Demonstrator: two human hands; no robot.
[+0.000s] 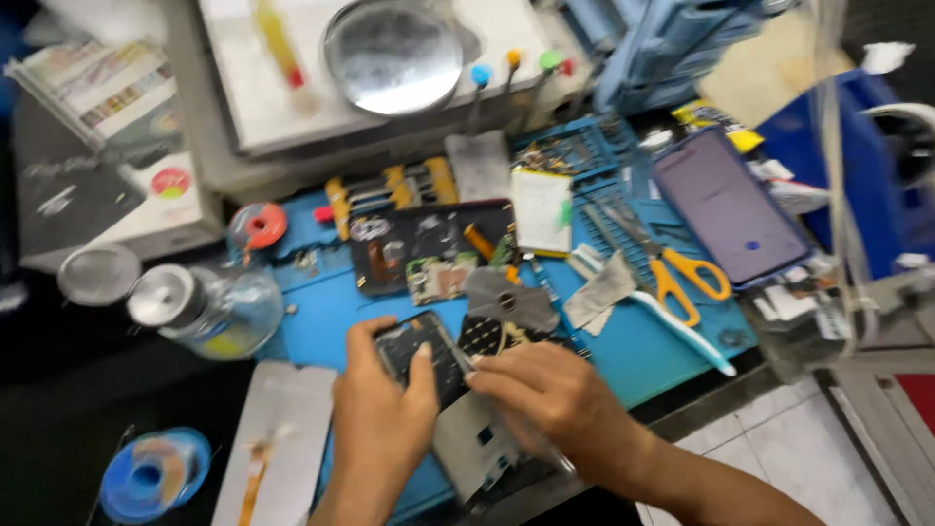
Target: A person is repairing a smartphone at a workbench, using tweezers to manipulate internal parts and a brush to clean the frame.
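Two hands meet over the near edge of a blue work mat (321, 331). The left hand (380, 404) is clamped around a small dark phone part (421, 353), thumb on its right edge and fingers wrapped behind its left side. The part lies just above the mat's near edge, its long axis running from upper left to lower right, its far end pointing away from the person and a little to their left. The right hand (545, 390) has its fingers drawn together around what seems to be a thin metal tool (460, 356), though blur makes that hard to confirm; its tip touches the part's right edge.

Just beyond the hands lies an opened phone body (429, 244) showing its boards, long axis across the mat. Yellow-handled scissors (682, 278) and a white toothbrush (672, 326) lie to the right, near a phone with a purple screen (726, 205). A clear bottle with a metal cap (209, 307) lies off the mat's left edge, and a blue spool (151, 475) sits nearer the person.
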